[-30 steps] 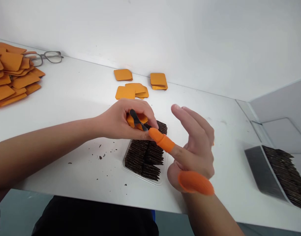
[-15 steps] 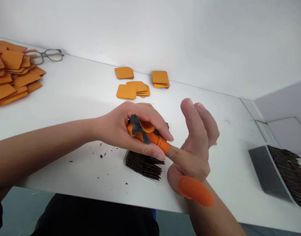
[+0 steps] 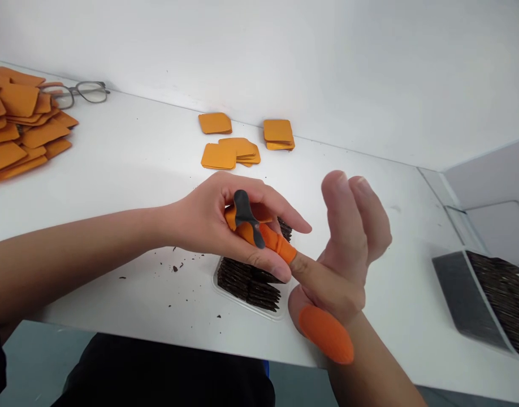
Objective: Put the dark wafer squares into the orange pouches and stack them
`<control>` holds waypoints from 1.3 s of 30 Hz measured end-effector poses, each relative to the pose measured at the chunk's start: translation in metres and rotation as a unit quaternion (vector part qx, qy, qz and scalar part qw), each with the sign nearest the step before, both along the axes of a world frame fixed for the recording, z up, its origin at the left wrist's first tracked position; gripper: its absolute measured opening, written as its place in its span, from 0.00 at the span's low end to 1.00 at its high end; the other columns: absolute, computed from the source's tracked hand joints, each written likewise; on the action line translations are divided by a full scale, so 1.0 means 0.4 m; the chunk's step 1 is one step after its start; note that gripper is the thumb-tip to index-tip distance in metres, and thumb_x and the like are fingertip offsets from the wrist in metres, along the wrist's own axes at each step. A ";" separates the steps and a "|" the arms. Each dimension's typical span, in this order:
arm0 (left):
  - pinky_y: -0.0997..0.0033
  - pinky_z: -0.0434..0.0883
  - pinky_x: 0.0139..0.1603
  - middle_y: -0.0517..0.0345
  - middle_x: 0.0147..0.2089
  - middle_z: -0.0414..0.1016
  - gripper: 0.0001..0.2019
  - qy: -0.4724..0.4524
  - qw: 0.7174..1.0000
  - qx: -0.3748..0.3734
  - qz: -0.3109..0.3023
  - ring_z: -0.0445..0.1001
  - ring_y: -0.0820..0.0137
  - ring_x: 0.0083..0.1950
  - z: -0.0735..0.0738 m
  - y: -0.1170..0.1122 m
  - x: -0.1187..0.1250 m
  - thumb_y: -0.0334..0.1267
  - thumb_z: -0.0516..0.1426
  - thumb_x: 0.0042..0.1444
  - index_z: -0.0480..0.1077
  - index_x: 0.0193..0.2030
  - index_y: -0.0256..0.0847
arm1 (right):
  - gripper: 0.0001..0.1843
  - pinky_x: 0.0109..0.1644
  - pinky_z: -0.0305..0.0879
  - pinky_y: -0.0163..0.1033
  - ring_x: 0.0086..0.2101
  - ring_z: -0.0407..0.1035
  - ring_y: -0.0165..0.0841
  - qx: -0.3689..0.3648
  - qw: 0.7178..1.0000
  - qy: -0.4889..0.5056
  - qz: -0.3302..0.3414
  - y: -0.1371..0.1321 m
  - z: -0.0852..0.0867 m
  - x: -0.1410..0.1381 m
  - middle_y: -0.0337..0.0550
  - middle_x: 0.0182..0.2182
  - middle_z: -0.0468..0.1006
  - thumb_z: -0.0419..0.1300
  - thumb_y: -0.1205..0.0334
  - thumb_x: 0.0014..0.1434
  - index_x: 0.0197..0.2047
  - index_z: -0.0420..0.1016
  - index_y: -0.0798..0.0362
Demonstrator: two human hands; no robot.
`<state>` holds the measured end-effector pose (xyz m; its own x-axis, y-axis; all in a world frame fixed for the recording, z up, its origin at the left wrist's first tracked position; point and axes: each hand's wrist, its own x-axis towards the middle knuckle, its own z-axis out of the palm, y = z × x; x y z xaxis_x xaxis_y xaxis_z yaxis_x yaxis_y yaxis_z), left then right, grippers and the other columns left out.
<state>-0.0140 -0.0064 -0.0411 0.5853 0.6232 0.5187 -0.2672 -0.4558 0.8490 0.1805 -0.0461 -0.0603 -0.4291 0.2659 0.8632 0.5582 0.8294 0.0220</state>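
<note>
My left hand (image 3: pixel 200 212) is curled around a small orange packet (image 3: pixel 230 218), thumb below and fingers above. A dark grey flap with curved-in sides (image 3: pixel 243 210) stands at the packet's near end. My right hand (image 3: pixel 348 260) is spread, palm up, its index finger in an orange finger cot (image 3: pixel 280 244) reaching to the packet between my left fingers. A second orange cot (image 3: pixel 327 333) covers my right thumb. Below my left hand sits a clear plastic tray (image 3: pixel 247 308) of thin dark brown slabs (image 3: pixel 238 281), partly hidden by the hand.
Small stacks of orange packets (image 3: pixel 219 155) lie near the wall. At the far left is a heap of orange packets (image 3: pixel 20 99) beside eyeglasses (image 3: pixel 92 91). A bin (image 3: pixel 465 294) of dark slabs stands at right. Dark crumbs (image 3: pixel 175 269) dot the white table.
My left fingers have loosened and stretched slightly to the right. My right fingertips have shifted a little to the right, and my right thumb has moved slightly left and down.
</note>
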 end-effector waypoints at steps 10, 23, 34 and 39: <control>0.76 0.78 0.37 0.58 0.38 0.83 0.21 -0.032 0.999 0.004 0.037 0.80 0.73 0.39 0.011 0.005 -0.004 0.33 0.74 0.46 0.80 0.48 0.44 | 0.29 0.62 0.66 0.57 0.67 0.57 0.43 -0.022 0.997 0.052 -0.045 -0.018 0.011 -0.009 0.36 0.71 0.60 0.39 0.52 0.75 0.45 0.82 0.48; 0.75 0.78 0.39 0.58 0.37 0.82 0.28 0.000 1.000 -0.004 -0.021 0.79 0.72 0.38 -0.010 -0.002 0.001 0.35 0.77 0.38 0.79 0.50 0.45 | 0.20 0.78 0.42 0.57 0.73 0.42 0.41 -0.068 0.996 -0.023 0.048 -0.018 0.025 0.015 0.38 0.72 0.56 0.47 0.59 0.74 0.52 0.81 0.51; 0.72 0.78 0.42 0.59 0.34 0.82 0.26 -0.007 1.000 0.014 -0.004 0.79 0.70 0.36 -0.020 -0.027 0.031 0.38 0.77 0.40 0.79 0.48 0.44 | 0.22 0.77 0.46 0.58 0.72 0.49 0.46 -0.077 0.997 0.003 0.028 -0.040 0.025 0.005 0.42 0.71 0.59 0.47 0.58 0.73 0.39 0.82 0.52; 0.73 0.76 0.34 0.61 0.34 0.80 0.29 -0.025 0.998 -0.043 0.029 0.76 0.72 0.32 -0.014 -0.051 0.038 0.39 0.78 0.37 0.78 0.49 0.46 | 0.18 0.76 0.50 0.61 0.72 0.49 0.47 -0.104 0.994 0.029 -0.001 -0.053 0.016 -0.004 0.41 0.72 0.55 0.50 0.59 0.72 0.40 0.80 0.52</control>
<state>0.0013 -0.0266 -0.0465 0.5223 0.6983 0.4895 -0.2851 -0.3981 0.8719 0.1788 -0.0672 -0.0541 -0.3802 0.4425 0.8122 0.5547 0.8117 -0.1826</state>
